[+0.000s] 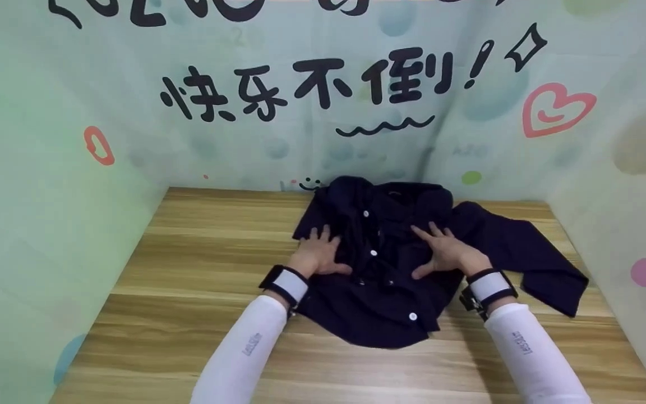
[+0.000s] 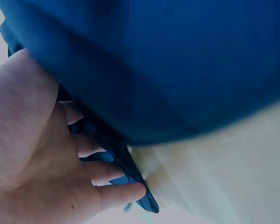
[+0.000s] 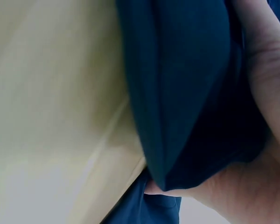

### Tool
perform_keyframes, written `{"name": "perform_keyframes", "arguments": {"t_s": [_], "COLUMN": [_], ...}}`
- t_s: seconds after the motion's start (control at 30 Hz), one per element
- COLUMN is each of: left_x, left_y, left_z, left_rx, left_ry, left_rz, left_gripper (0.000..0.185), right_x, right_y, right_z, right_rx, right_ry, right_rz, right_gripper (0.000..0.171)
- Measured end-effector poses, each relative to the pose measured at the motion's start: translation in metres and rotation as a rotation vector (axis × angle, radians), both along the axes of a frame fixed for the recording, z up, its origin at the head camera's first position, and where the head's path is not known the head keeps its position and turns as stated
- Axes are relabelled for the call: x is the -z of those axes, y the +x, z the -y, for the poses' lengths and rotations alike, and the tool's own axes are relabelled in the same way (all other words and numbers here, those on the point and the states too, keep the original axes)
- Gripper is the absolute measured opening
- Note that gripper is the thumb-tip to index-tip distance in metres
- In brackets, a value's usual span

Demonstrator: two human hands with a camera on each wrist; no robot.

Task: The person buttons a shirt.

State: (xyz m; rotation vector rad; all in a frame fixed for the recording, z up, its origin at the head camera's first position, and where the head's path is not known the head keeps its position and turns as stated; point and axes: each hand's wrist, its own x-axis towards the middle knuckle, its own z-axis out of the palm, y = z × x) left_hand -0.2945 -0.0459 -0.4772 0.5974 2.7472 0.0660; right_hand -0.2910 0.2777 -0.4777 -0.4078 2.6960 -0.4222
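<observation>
A dark navy button-up shirt (image 1: 379, 320) lies bunched, its collar end toward the back and pale buttons running down the middle. One sleeve (image 1: 525, 252) stretches out to the right and bends toward the front. My left hand (image 1: 320, 255) rests on the left side of the shirt, fingers spread. On the other side, my right hand (image 1: 447, 252) lies on the fabric with its fingers spread too. In the left wrist view, a fold of the shirt (image 2: 186, 70) hides part of the fingers. Cloth also covers much of the right hand (image 3: 242, 186) in the right wrist view.
The shirt lies on a wood-grain table (image 1: 199, 336), near its back edge. A printed cloth backdrop (image 1: 244, 154) rises right behind it, and similar side panels stand at left and right. Both wrists carry strapped bands.
</observation>
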Motion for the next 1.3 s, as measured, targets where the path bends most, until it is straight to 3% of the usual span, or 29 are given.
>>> {"name": "perform_keyframes", "arguments": {"t_s": [0.23,0.43,0.53,0.63,0.73,0.87,0.97,1.07,1.17,1.3], "left_x": [0.001,0.006,0.008,0.006,0.004,0.003,0.006,0.012,0.015,0.016], "left_y": [0.008,0.015,0.017,0.016,0.013,0.005,-0.001,-0.006,-0.010,-0.013], "left_z": [0.045,0.078,0.092,0.107,0.123,0.142,0.149,0.150,0.142,0.131], "left_rx": [-0.024,-0.019,-0.015,-0.021,-0.037,-0.142,-0.246,-0.304,-0.333,-0.345], "left_ry": [0.057,0.071,0.092,0.175,0.288,0.397,0.398,0.350,0.339,0.384], "left_rz": [0.020,-0.038,-0.059,-0.086,-0.143,-0.210,-0.194,-0.170,-0.171,-0.211], "left_gripper": [0.094,0.087,0.081,0.077,0.075,0.074,0.079,0.084,0.078,0.057], "right_x": [0.000,-0.002,-0.004,-0.007,-0.010,-0.014,-0.015,-0.010,-0.004,0.002], "right_y": [0.003,0.004,0.002,-0.002,-0.005,-0.005,0.000,0.006,0.009,0.007], "right_z": [0.034,0.058,0.060,0.051,0.035,0.010,-0.008,-0.018,-0.019,-0.017], "right_rx": [-0.035,-0.084,-0.120,-0.167,-0.170,-0.066,0.023,0.042,-0.006,-0.038], "right_ry": [0.017,0.025,-0.013,-0.116,-0.250,-0.331,-0.240,-0.083,0.045,0.112], "right_rz": [-0.008,-0.006,0.002,-0.011,-0.105,-0.368,-0.460,-0.355,-0.249,-0.288], "right_gripper": [0.120,0.119,0.117,0.111,0.095,0.061,0.054,0.064,0.066,0.052]}}
